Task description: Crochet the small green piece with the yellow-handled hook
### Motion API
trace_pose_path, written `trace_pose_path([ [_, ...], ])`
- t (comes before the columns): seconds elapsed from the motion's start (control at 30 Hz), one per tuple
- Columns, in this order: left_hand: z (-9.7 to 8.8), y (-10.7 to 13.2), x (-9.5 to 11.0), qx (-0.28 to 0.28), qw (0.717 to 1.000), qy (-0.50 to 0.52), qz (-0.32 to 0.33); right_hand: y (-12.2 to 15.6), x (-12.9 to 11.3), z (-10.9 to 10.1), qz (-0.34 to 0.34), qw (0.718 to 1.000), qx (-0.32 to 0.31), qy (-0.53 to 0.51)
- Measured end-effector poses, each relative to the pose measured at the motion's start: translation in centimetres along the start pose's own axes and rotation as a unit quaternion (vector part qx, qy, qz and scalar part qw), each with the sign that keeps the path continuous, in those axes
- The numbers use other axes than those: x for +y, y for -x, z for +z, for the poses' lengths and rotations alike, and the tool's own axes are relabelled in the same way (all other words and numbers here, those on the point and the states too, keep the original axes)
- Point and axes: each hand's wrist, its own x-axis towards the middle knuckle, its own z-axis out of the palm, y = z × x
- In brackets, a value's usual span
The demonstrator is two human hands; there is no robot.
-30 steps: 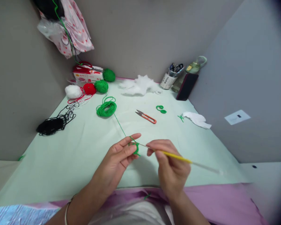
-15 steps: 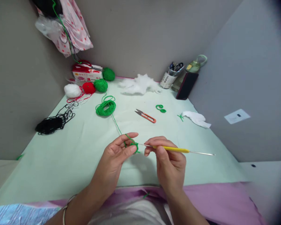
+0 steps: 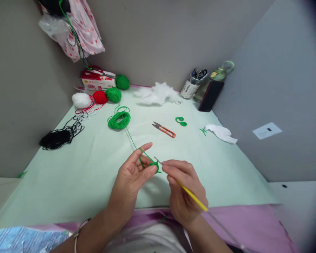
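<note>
Your left hand (image 3: 133, 175) is closed in a pinch, thumb against fingers on the small green crochet piece (image 3: 155, 165). The piece is held above the cloth straight in front of you. The index finger is raised, with the strand from the loose green yarn skein (image 3: 119, 120) looped over it. Just to the right, your right hand (image 3: 184, 196) is wrapped around the yellow-handled steel crochet hook (image 3: 192, 198), whose fine tip touches the piece. The risks, as it looks: the tip could split the yarn or slide out of the loop if the pinch loosens. The strand could also slip off the raised finger and go slack, and a hard tug might drag the skein toward the black tangle of yarn (image 3: 55, 138). That tangle sits at the left of the pale mint table cover (image 3: 68, 175), followed by a white yarn ball (image 3: 81, 100), a red yarn ball (image 3: 100, 97), orange thread snips (image 3: 164, 130) and white fibre stuffing (image 3: 155, 94). Further right are two small green crocheted rings (image 3: 181, 122), a jar of pens and scissors (image 3: 191, 88), a dark phone (image 3: 210, 96) and a crumpled white cloth (image 3: 221, 133). A pink floral bag (image 3: 79, 28) hangs in the left corner, and plain grey walls (image 3: 173, 35) box the desk in.
</note>
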Motion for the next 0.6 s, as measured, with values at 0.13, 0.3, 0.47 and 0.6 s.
trace_pose_path([
  [0.13,0.2,0.0,0.2,-0.012,1.000,0.013,-0.020,0.0,-0.1,0.6,0.024,0.999,0.017,-0.039],
  [0.3,0.1,0.1,0.6,-0.026,0.999,0.018,-0.015,-0.3,0.0,0.8,0.165,0.961,0.030,-0.220],
  [0.47,-0.2,-0.2,0.9,-0.055,0.998,0.000,-0.007,-1.3,0.4,0.6,0.281,0.884,0.030,-0.372],
  [0.6,-0.6,-0.3,1.2,-0.055,0.998,-0.026,-0.008,-2.0,0.4,0.3,0.327,0.849,0.020,-0.416],
])
